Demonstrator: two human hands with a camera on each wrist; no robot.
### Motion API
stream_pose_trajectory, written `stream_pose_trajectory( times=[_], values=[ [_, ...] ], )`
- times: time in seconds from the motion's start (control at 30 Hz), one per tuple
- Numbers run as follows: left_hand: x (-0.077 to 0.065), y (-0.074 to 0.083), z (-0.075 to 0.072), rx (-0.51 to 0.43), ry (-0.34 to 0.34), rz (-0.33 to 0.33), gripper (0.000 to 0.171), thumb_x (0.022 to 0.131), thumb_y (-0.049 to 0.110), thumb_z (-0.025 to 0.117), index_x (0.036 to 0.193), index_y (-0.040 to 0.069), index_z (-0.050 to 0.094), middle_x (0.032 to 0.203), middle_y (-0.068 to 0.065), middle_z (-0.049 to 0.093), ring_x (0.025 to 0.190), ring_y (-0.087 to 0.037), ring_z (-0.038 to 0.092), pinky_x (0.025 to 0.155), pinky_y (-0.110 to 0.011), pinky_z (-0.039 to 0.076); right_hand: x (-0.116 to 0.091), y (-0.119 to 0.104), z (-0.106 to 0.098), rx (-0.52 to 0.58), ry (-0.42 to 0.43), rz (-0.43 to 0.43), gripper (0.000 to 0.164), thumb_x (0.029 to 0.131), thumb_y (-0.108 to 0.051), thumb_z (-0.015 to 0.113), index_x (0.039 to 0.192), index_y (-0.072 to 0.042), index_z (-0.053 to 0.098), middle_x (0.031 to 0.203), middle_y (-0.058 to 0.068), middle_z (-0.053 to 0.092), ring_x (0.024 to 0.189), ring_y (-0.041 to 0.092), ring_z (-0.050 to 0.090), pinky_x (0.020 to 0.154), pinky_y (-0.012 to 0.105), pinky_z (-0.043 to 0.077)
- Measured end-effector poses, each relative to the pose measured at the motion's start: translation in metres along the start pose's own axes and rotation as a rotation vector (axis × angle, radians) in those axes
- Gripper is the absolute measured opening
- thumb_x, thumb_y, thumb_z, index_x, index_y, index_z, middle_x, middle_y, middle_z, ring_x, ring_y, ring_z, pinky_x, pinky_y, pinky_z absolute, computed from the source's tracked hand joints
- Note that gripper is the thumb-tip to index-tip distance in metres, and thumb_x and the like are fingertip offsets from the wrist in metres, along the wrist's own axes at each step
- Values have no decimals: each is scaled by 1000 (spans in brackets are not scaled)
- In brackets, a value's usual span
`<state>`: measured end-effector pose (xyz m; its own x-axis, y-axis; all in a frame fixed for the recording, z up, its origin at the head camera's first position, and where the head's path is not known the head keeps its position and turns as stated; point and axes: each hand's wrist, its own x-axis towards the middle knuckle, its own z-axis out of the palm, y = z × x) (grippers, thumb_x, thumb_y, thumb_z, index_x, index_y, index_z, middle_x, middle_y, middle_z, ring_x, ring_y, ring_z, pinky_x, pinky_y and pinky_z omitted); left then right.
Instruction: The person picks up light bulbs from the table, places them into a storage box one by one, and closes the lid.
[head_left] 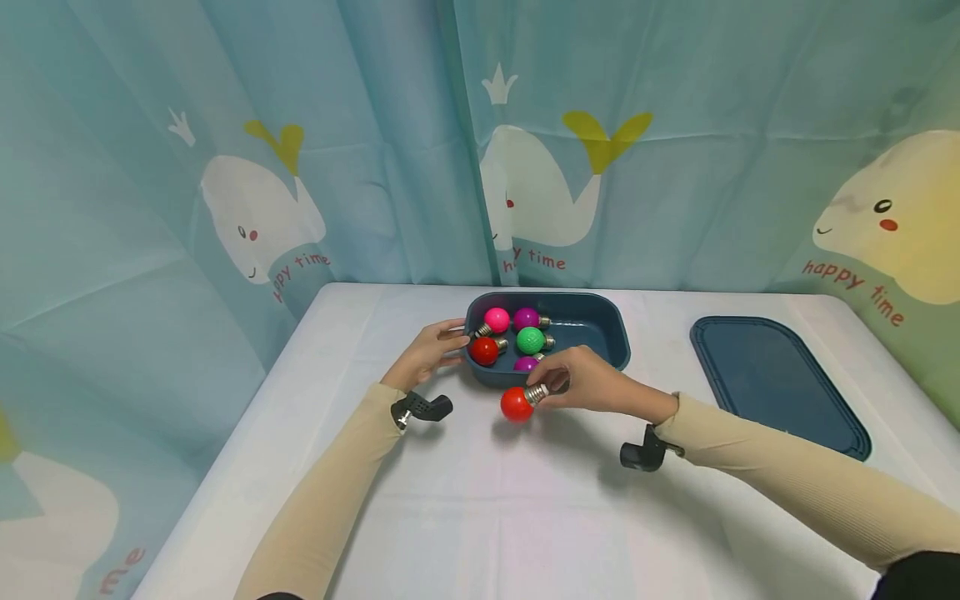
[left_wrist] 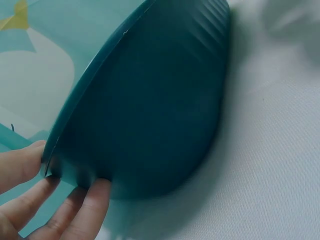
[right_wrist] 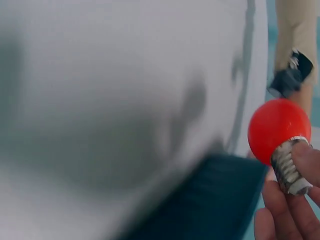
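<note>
A red light bulb (head_left: pixel 516 405) with a silver screw base is pinched at its base by my right hand (head_left: pixel 581 379), just in front of the dark blue bin (head_left: pixel 592 325). In the right wrist view, thumb and fingers hold the metal base of the bulb (right_wrist: pixel 279 131), red globe pointing away. My left hand (head_left: pixel 429 354) holds the bin's left end; in the left wrist view its fingertips (left_wrist: pixel 100 187) lie against the outer wall, one digit at the rim. Inside the bin lie a pink bulb (head_left: pixel 497 319), a red bulb (head_left: pixel 484 351), a green bulb (head_left: pixel 530 340) and two purple bulbs (head_left: pixel 526 318), one partly hidden.
A flat dark blue tray (head_left: pixel 780 383) lies on the white table (head_left: pixel 480 533) to the right, beyond my right forearm. Behind the table hangs a blue-green curtain (head_left: pixel 405 167) printed with whales. Each wrist carries a small black camera mount.
</note>
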<state>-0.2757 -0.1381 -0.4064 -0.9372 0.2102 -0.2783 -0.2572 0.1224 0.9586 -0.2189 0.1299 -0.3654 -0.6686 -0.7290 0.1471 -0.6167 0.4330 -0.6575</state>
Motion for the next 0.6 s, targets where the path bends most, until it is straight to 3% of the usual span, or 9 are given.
stream_pose_trajectory(
  times=[0.27, 0.6],
  values=[
    [1, 0, 0, 7, 4, -2, 53, 95, 7, 52, 145, 6, 33, 149, -15, 35, 132, -32, 42, 107, -48, 39, -1, -1, -41, -53, 6, 18, 25, 71, -3, 80, 95, -5, 72, 93, 8, 72, 77, 13, 67, 73, 26, 58],
    [0, 1, 0, 3, 7, -4, 54, 95, 6, 53, 145, 6, 33, 148, -16, 37, 129, -31, 44, 106, -47, 40, 7, 13, -81, -30, 2, 136, 25, 73, 0, 77, 97, -1, 71, 97, 14, 71, 79, 19, 67, 73, 29, 58]
  ],
)
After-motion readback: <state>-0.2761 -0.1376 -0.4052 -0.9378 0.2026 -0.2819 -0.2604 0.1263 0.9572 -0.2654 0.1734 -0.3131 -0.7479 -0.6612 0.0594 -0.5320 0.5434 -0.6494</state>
